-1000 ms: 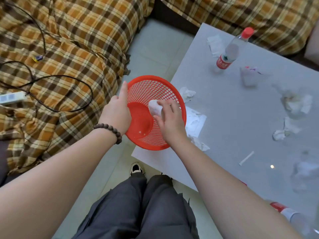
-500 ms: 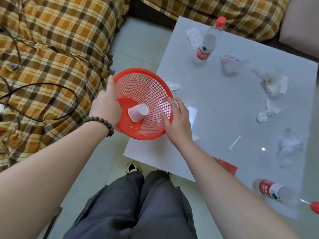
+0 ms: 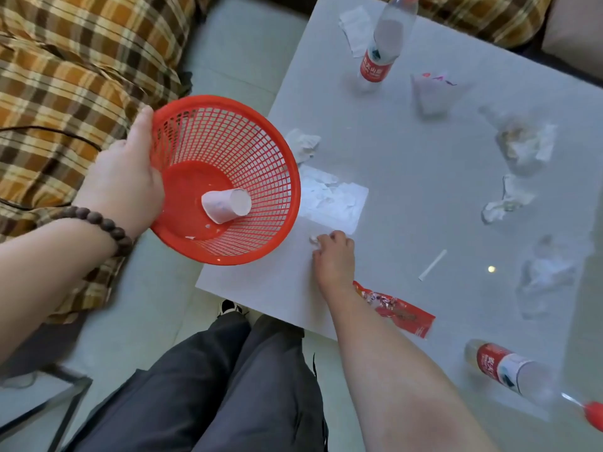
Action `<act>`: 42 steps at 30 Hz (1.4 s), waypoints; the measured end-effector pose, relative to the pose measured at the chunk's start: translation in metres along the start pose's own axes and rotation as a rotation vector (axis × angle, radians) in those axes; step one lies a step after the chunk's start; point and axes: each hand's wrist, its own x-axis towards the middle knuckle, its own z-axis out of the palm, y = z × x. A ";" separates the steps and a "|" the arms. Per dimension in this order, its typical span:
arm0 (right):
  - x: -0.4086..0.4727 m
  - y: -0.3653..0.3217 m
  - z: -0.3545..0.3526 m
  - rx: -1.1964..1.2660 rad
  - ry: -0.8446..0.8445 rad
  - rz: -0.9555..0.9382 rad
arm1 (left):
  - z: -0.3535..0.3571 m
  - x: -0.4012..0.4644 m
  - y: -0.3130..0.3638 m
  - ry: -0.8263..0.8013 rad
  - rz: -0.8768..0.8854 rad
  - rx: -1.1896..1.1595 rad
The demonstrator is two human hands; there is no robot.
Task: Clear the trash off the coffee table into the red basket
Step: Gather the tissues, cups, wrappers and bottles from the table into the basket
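Observation:
My left hand (image 3: 125, 177) grips the red basket (image 3: 261, 158) by its rim and tilts it beside the grey coffee table (image 3: 408, 207). A white paper cup (image 3: 226, 205) lies on its side in the basket. My right hand (image 3: 334, 256) rests on the table's near left part, fingers pinched on a small white paper scrap (image 3: 314, 239). A flattened tissue (image 3: 332, 199) lies just beyond it, and a crumpled tissue (image 3: 303, 143) sits by the basket's rim. A red snack wrapper (image 3: 398, 308) lies by my right wrist.
Two water bottles are on the table: one upright (image 3: 383, 40) at the far edge, one lying (image 3: 509, 370) near right. More crumpled tissues (image 3: 509, 199), clear plastic wrap (image 3: 525, 141), a plastic cup (image 3: 429, 93) and a white straw piece (image 3: 432, 265) are scattered there. A plaid sofa (image 3: 65, 76) lies left.
The paper cup dropped from my right hand into the basket. My right hand then left the basket, moved down to the table and closed on a small paper scrap.

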 end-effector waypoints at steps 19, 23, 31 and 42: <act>-0.037 -0.124 -0.132 0.549 0.416 -0.325 | -0.011 -0.031 0.070 -0.090 0.105 -0.199; -0.040 -0.121 -0.124 0.449 0.268 -0.353 | -0.004 -0.042 0.080 -0.088 0.142 -0.196; -0.069 -0.044 -0.120 0.412 0.379 -0.179 | -0.003 -0.032 0.085 -0.081 0.131 -0.158; -0.103 0.103 -0.031 0.005 -0.075 0.301 | 0.005 -0.030 0.096 -0.073 0.149 -0.092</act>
